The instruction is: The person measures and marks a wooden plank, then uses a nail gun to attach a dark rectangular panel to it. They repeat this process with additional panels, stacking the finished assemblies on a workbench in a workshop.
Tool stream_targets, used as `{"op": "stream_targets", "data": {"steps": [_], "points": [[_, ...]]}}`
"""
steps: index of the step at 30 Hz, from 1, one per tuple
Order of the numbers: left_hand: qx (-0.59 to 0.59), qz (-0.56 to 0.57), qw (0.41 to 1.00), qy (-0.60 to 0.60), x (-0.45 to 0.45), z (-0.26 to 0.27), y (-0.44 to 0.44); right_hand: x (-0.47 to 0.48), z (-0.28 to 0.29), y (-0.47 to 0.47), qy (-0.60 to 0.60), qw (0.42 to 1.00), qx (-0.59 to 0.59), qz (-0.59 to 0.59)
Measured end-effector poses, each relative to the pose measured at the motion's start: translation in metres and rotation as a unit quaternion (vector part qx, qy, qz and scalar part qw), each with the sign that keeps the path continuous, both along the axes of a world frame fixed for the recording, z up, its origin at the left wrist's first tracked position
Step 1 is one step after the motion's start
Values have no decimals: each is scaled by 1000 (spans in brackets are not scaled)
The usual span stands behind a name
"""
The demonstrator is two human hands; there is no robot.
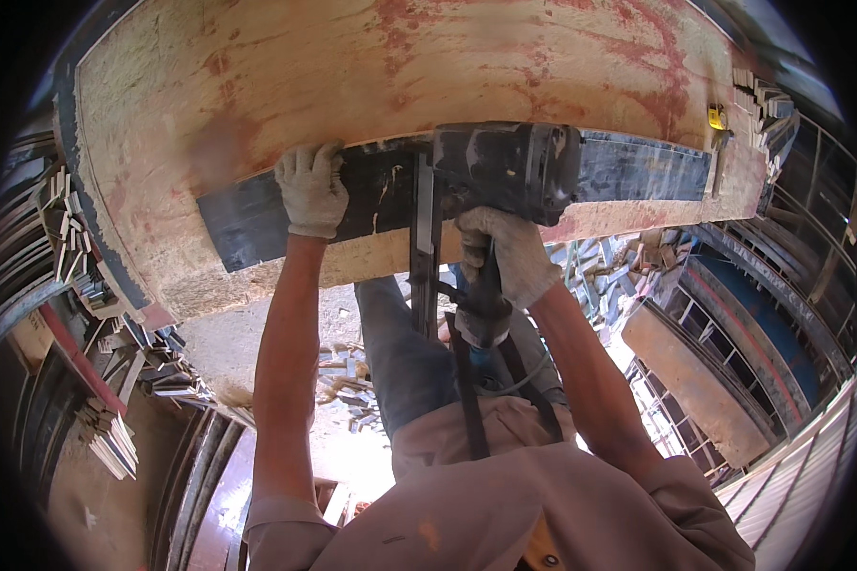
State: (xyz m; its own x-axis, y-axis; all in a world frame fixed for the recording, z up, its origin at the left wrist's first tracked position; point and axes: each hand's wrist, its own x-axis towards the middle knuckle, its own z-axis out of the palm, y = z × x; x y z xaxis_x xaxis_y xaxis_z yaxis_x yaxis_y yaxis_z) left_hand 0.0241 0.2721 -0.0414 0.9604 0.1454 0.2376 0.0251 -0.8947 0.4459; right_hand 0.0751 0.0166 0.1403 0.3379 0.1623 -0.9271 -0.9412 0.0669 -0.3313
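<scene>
A long dark board (635, 168) lies across a large stained wooden panel (471, 68), close to its near edge. Over the left part of that board rests my gloved left hand (314, 189), palm down with the fingers over its far edge. My gloved right hand (510, 253) grips the handle of a black pneumatic nail gun (500, 168). Its head lies over the board's middle, and its long magazine (423, 246) extends toward my body. A hose (535, 375) runs below the handle. The nail gun's nose against the board cannot be made out clearly.
A yellow tape measure (717, 118) lies at the panel's right side. Wood offcuts (596, 278) are heaped on the floor below, and more stacked wood strips (68, 228) stand at the left. Long panels (700, 385) are stacked at the right.
</scene>
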Motion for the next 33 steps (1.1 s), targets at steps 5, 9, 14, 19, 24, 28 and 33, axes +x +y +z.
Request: {"op": "stream_targets", "data": {"steps": [5, 9, 14, 19, 24, 28, 33], "points": [[-7, 2, 1000, 5, -1, 9, 2, -14, 9, 5, -34, 998, -48, -35], [7, 9, 1000, -10, -21, 10, 50, -27, 29, 17, -47, 998, -12, -26], [25, -1, 999, -23, -49, 6, 123, -44, 16, 66, -43, 999, 5, -2], [18, 12, 1000, -10, -51, 7, 122, -57, 9, 99, -15, 1000, 16, 15], [-8, 15, 1000, -14, -46, 6, 122, -54, -3, 124, -47, 998, -19, 25], [-36, 12, 999, -12, -50, 8, 121, -53, 4, 122, -55, 997, -25, 50], [-52, 33, 997, -50, -49, 11, 123, -57, 7, 136, -36, 998, -15, 49]]}}
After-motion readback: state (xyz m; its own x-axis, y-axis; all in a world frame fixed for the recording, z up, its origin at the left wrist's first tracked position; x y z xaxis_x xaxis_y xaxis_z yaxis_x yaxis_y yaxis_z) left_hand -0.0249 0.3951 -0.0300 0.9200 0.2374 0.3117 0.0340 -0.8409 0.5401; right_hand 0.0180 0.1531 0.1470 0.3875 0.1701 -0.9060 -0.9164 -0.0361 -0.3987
